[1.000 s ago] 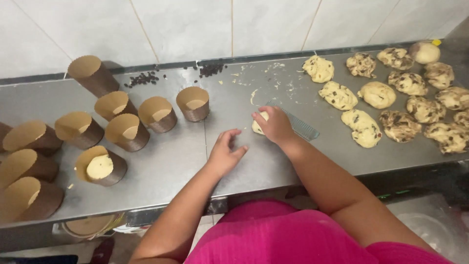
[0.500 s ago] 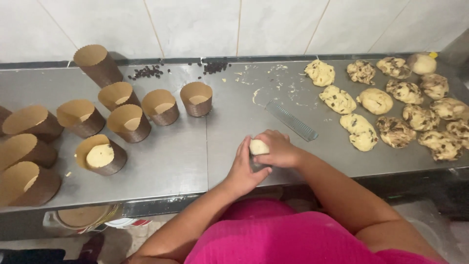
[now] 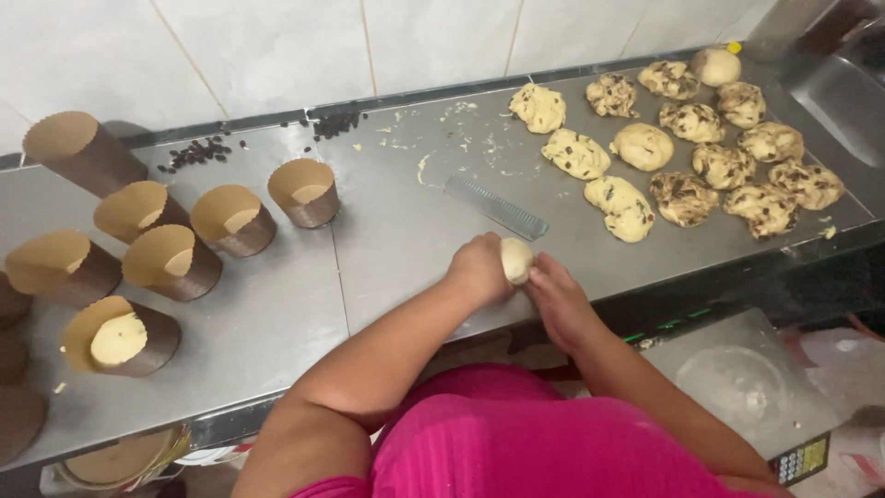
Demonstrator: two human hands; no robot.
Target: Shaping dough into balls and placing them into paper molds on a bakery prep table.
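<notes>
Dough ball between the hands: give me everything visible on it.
The dough ball is small, pale cream, smooth and rounded, with no chips showing. It sits at the near edge of the steel table, cupped between the left hand and right hand, which both touch it. Its underside is hidden.
</notes>
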